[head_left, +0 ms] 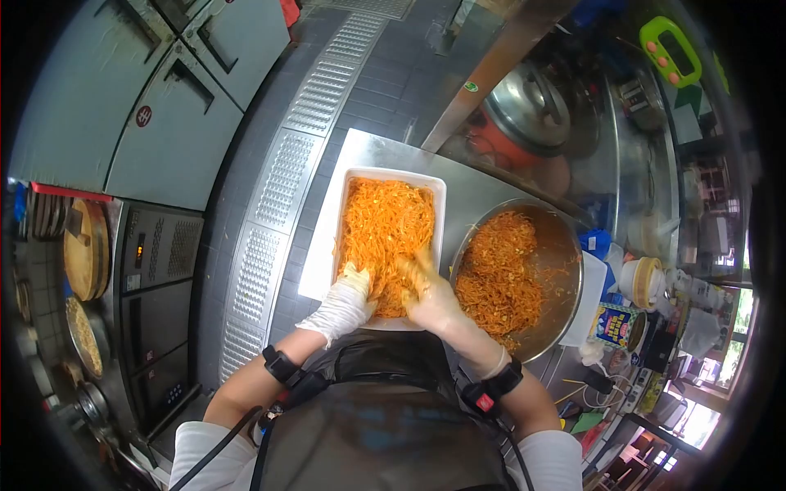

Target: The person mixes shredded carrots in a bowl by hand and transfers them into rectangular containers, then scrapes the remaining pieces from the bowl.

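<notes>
The person is standing at the near edge of a steel table and is working both gloved hands into a white rectangular tray that is holding shredded orange food. The tray is lying directly in front of the person, with its long axis running from near to far, so the strands are stretching away from both hands toward the far rim. The left hand is resting at the near left corner with its fingers sinking into the strands; whether it is pinching anything cannot be told. The right hand is lying flat with fingers spread on the food at the near middle, slightly nearer to the right wall of the tray. The hands are sitting near each other but not touching. Just beside the tray on the right, a round metal bowl is holding more of the same shredded mix, nearer to the right hand. On the left, the table is ending close to the tray, and a tiled floor with drain grating is showing below.
</notes>
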`<state>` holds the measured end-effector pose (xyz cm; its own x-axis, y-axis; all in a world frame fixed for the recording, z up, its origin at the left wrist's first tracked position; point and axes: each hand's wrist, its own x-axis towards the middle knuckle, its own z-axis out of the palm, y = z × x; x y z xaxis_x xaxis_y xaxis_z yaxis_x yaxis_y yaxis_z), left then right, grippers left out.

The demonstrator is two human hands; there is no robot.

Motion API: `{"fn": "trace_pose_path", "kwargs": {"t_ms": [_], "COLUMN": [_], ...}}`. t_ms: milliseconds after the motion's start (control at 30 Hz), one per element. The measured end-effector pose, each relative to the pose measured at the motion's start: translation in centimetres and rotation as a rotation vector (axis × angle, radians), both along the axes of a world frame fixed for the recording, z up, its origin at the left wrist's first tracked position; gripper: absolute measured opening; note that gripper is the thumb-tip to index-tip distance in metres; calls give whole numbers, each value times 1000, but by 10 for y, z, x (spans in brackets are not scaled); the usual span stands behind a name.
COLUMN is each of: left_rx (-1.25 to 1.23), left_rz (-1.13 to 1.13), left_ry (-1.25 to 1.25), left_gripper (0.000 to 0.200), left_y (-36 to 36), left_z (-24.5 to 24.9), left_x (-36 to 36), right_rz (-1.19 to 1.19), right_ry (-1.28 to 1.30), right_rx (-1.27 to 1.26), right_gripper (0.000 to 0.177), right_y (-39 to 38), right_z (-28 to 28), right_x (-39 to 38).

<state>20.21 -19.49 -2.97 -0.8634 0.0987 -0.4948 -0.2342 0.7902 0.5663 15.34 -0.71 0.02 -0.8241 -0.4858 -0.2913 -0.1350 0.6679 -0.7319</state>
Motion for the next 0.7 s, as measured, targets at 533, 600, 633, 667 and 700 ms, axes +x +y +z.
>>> {"fn": "trace_pose_path", "kwargs": {"t_ms": [533,600,633,667,700], "left_rx": [-113,-282,-275,-381,-483], "left_rz": [-201,-218,-217,-193,-177], "left_ry": [498,359,354,354,358], "left_gripper": [40,54,54,52,50], "left_y": [19,17,13,8,4], "left_z": [-17,-16,-13,-12,-13], "left_x": [-80,-91,-97,-103,-109], "right_rz": [144,121,123,173,213], "right_ry": [131,191,186,136,84], "right_rx": [533,343,348,389,432], "right_gripper": [49,43,43,44,45], "right_y": [-50,-36,-37,-39,-38], "right_z": [-15,-17,-15,-8,-5], "right_x": [-100,-97,-92,-87,-80]}}
